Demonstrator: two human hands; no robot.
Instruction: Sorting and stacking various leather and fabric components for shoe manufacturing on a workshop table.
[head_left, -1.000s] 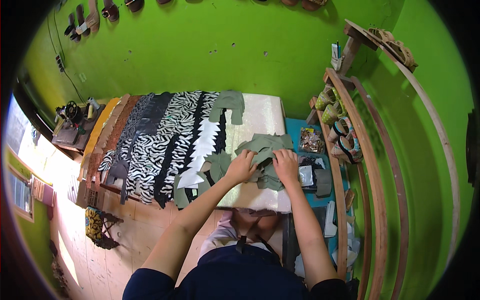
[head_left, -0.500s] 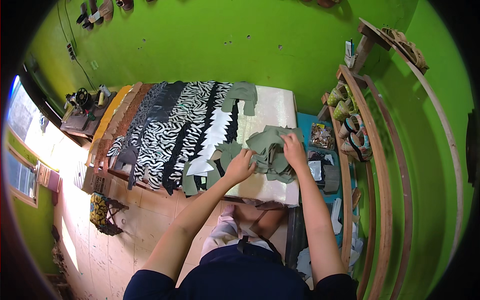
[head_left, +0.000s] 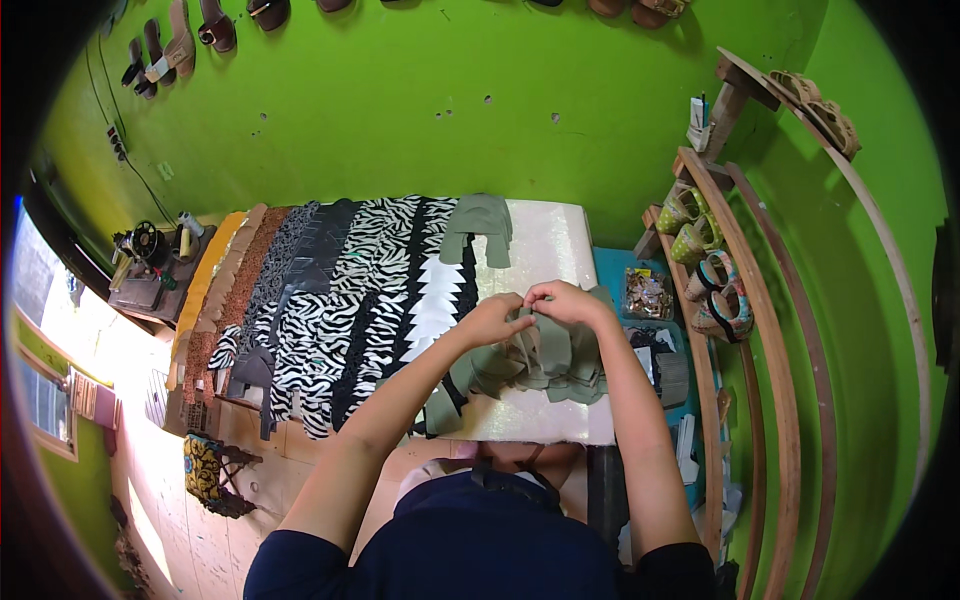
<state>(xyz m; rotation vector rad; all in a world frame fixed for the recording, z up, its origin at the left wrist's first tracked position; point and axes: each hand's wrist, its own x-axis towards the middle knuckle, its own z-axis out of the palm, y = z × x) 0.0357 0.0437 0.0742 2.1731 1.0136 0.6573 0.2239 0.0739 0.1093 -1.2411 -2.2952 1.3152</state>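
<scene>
Over the pale surface, my left fingers and right fingers pinch a green piece; careless tugging could scatter the pile.

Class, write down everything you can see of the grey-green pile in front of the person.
The grey-green pile is a loose heap of overlapping cut pieces, matte and thin, like fabric or soft leather. Some curve up. It rests toward the right end of the pale, glittery table covering. The left hand and right hand meet at its far side, seemingly pinching a raised piece.
</scene>
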